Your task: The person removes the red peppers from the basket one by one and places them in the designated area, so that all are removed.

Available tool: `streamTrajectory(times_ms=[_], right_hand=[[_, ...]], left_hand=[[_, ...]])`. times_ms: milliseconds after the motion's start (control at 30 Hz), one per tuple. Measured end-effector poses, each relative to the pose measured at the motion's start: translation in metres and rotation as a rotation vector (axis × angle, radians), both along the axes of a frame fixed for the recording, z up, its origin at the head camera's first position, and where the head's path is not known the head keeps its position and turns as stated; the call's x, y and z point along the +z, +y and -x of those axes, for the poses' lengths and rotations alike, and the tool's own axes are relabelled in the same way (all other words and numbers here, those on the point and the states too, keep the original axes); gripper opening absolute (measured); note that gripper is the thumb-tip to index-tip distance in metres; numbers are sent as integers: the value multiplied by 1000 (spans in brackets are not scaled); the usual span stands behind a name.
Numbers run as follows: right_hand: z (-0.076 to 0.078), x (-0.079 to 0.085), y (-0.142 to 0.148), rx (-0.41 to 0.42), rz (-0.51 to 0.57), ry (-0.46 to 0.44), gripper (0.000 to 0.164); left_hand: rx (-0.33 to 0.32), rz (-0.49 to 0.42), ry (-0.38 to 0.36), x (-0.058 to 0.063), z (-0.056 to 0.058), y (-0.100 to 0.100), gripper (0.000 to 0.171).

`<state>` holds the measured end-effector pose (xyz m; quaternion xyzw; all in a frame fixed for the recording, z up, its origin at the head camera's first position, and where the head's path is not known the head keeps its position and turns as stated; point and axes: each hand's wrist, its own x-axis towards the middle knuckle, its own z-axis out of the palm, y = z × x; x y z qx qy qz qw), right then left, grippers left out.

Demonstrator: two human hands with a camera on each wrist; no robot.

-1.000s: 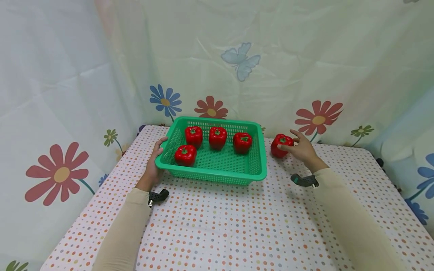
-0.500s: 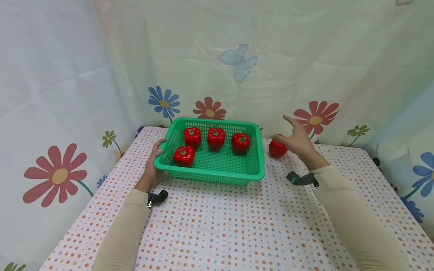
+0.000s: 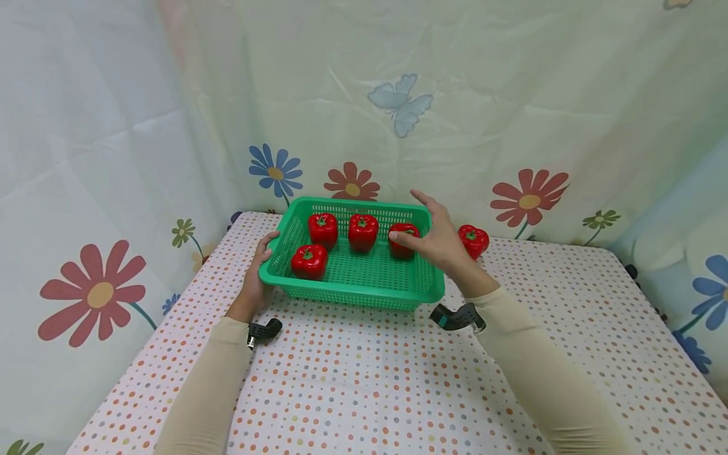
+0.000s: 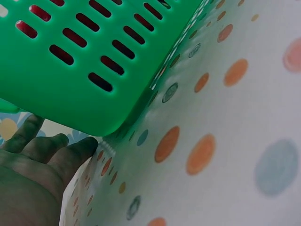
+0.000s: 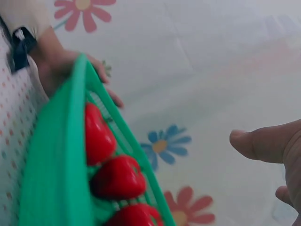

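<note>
A pale flowered sheet (image 3: 483, 95) hangs behind the white spotted table (image 3: 352, 379). On the table, towards its far side, sits a green basket (image 3: 352, 289), shallow and rectangular, with slotted walls. Four red peppers are in it.

My right hand (image 3: 440, 237) is over the basket's right end, thumb and fingers spread wide apart, and I have hold of nothing with it. My left hand (image 3: 258, 265) lies against the basket's left end, fingers fairly straight and touching it.

Inside the basket, three peppers make a row along the back: the back left pepper (image 3: 323, 230), the middle pepper (image 3: 363, 234) and the right pepper (image 3: 402, 250), which my right thumb partly covers in the head view. The front left pepper (image 3: 309, 262) is just in front of that row. A fifth, the loose pepper (image 3: 474, 240), is on the table outside the basket's right end, partly hidden behind my right hand.
</note>
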<state>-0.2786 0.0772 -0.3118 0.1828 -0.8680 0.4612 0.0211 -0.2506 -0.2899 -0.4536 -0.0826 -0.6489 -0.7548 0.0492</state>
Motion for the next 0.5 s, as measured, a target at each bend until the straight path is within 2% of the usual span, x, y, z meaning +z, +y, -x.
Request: streamTrajectory(times_ms=[200,367,500], right_hand=[[-10,-17,-49,137,10,-21,93],[-10,-35,-79,226,90,-133,94],[-7,-48,-99,252,132,-237,93]], left_hand=[[5,-2,0,-1,1,1,50],[11,-4,-3,-1,1,2,50],[17,19,-4,0,1,1,50]])
